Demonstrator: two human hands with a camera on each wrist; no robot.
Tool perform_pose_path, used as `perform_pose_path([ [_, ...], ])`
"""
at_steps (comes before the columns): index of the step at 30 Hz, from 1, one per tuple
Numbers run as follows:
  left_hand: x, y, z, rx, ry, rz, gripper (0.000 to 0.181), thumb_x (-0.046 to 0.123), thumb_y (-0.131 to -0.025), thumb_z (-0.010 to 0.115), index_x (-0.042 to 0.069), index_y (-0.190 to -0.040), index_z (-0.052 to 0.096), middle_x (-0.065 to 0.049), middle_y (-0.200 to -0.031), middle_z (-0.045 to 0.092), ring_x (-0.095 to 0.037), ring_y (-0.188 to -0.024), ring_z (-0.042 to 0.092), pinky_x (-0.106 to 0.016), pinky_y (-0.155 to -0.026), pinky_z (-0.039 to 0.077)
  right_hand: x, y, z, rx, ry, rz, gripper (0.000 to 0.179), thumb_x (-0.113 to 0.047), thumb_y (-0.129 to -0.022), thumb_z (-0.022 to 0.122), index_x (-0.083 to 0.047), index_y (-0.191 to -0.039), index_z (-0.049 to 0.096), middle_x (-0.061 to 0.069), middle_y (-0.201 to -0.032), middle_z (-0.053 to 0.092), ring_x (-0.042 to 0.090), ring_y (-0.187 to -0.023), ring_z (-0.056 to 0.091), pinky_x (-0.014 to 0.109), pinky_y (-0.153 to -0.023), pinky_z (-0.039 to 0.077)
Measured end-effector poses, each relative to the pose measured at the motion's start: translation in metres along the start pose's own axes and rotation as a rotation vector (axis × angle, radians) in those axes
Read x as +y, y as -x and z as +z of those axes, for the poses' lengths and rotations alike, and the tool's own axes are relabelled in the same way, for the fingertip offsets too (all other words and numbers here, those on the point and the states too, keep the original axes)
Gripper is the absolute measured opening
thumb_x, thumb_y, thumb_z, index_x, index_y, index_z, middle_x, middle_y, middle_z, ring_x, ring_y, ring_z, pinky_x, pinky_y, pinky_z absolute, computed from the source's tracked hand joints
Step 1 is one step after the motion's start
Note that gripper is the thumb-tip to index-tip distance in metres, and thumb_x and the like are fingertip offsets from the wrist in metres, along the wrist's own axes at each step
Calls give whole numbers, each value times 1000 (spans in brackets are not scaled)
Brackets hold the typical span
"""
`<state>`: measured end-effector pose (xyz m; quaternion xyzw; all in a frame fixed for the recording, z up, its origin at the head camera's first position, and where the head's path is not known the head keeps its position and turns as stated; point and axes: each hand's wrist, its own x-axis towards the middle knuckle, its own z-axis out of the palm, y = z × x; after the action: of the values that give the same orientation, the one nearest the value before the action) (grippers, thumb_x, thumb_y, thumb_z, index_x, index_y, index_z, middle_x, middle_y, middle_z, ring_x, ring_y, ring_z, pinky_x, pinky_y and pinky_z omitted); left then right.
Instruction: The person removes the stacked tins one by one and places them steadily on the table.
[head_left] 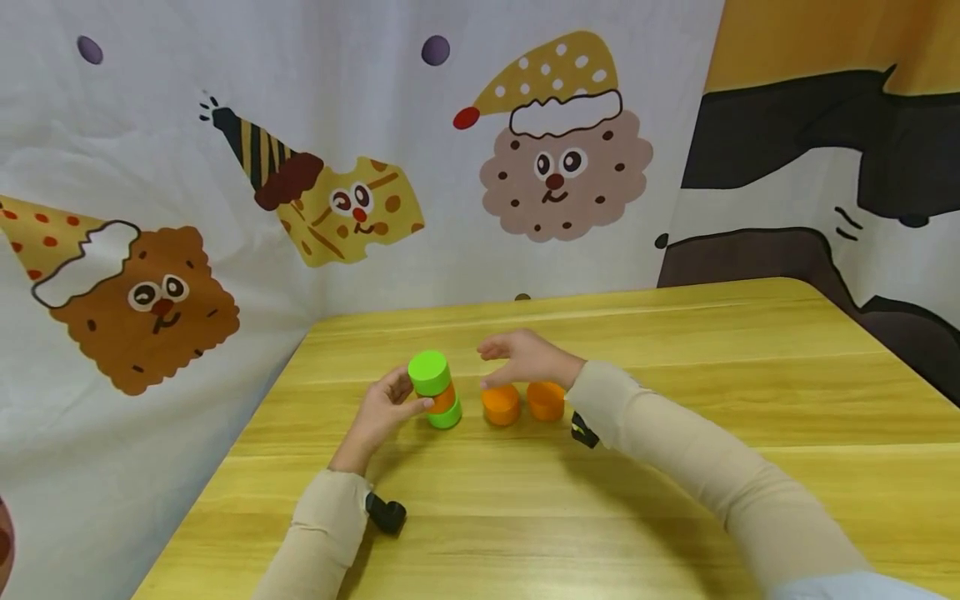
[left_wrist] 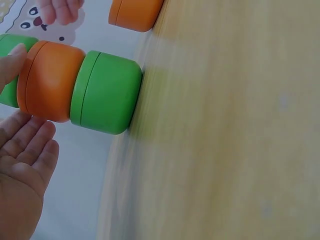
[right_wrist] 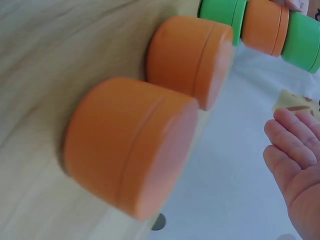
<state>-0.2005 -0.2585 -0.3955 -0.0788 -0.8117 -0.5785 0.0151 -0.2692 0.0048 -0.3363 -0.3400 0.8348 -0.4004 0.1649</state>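
Three small round jars stand stacked: a green jar at the bottom, an orange jar in the middle and another green jar on top. My left hand holds the stack from the left, thumb in front and fingers on the other side, around the orange jar and its joint with the upper green one. My right hand hovers to the right of the stack, fingers loosely extended and nothing in them. Below it are two more orange jars, one nearer the stack and one farther right.
All the jars stand on a wood-grain table. A pale curtain with printed cartoon figures hangs along the table's back and left edges. Black wrist devices show below my left wrist and right wrist.
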Motion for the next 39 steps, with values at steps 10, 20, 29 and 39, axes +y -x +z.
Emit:
perform_pose_path([
  [10, 2, 2, 3, -14, 0, -54, 61, 13, -81, 73, 4, -134, 45, -17, -132, 51, -29, -127, 43, -42, -110, 28, -19, -14, 6, 21, 74, -54, 61, -26, -78, 76, -4, -130, 52, 12, -128, 56, 25, -119, 52, 40, -100, 42],
  [20, -1, 3, 4, -6, -6, -29, 59, 18, -79, 74, 6, -131, 49, -15, -129, 55, -28, -124, 47, -43, -109, 31, -28, -27, 14, 8, 94, -62, 62, -29, -77, 75, -5, -129, 52, 11, -127, 57, 24, -119, 53, 38, -98, 45],
  [29, 16, 9, 4, -24, -16, -38, 55, 11, -82, 70, 1, -132, 48, -20, -128, 54, -32, -123, 47, -46, -108, 31, -37, -36, 18, 11, 135, -78, 60, -29, -78, 75, -5, -129, 53, 10, -128, 56, 24, -118, 54, 37, -96, 46],
  [39, -1, 1, 2, -13, -31, -28, 56, 20, -81, 73, 6, -130, 51, -14, -128, 56, -27, -121, 50, -44, -106, 34, -42, -42, 24, -8, 127, -74, 65, -29, -78, 76, -6, -133, 50, 10, -133, 53, 21, -120, 52, 35, -99, 44],
])
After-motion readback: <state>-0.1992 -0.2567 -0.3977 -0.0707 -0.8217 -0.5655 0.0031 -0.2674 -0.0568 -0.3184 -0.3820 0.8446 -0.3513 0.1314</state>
